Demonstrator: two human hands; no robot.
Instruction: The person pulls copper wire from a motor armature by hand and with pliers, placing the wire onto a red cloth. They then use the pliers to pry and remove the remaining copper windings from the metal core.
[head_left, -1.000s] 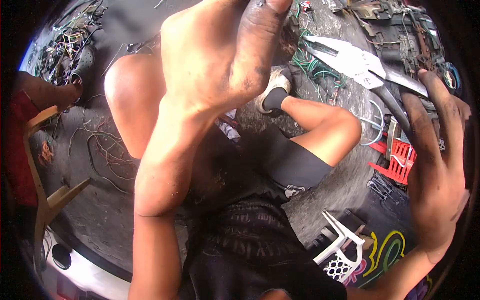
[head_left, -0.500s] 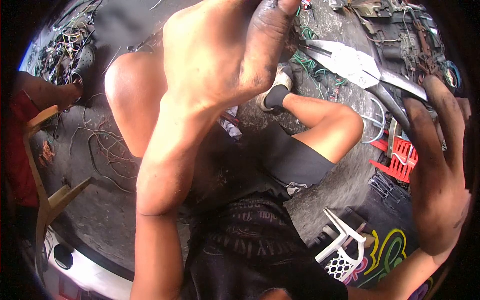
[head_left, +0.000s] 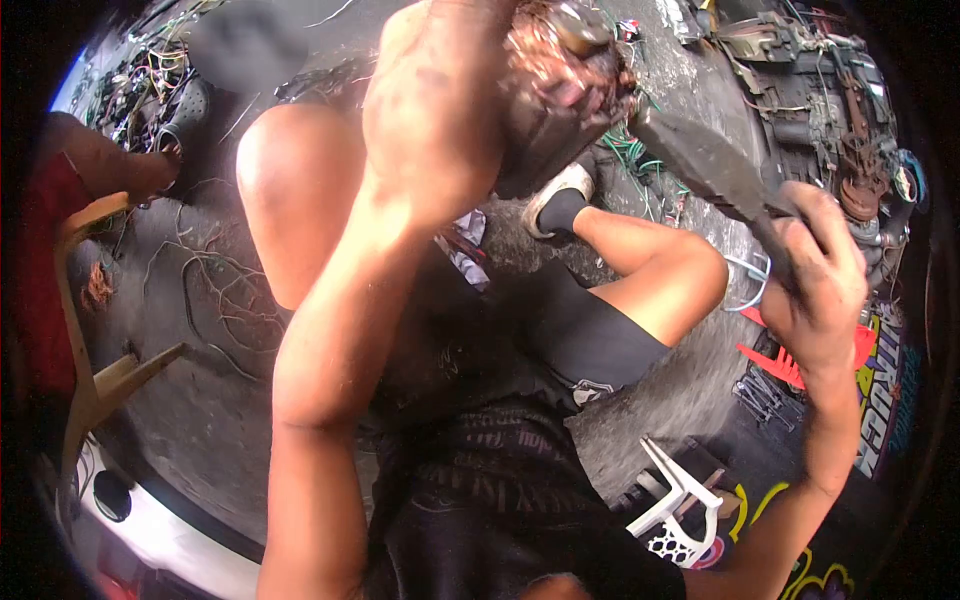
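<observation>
I have the copper-wound part [head_left: 565, 95] near the top of my view, above the floor [head_left: 230, 420], my left hand [head_left: 435, 105] closed round its left side; the fingertips are hidden. My right hand [head_left: 815, 265] is clamped on the handles of the pliers [head_left: 705, 165], whose nose reaches the part's right edge; I can't tell whether it touches. The lettering on my black shirt [head_left: 500, 470] is too faint for me to read; big pale letters on the dark panel [head_left: 885, 400] at far right seem to include "TRU". Green wires [head_left: 635, 155] lie on the floor beyond my white shoe [head_left: 570, 190], machine parts [head_left: 800, 100] at upper right, a white chair [head_left: 670, 500] at lower right, and another person's foot [head_left: 150, 172] at upper left.
</observation>
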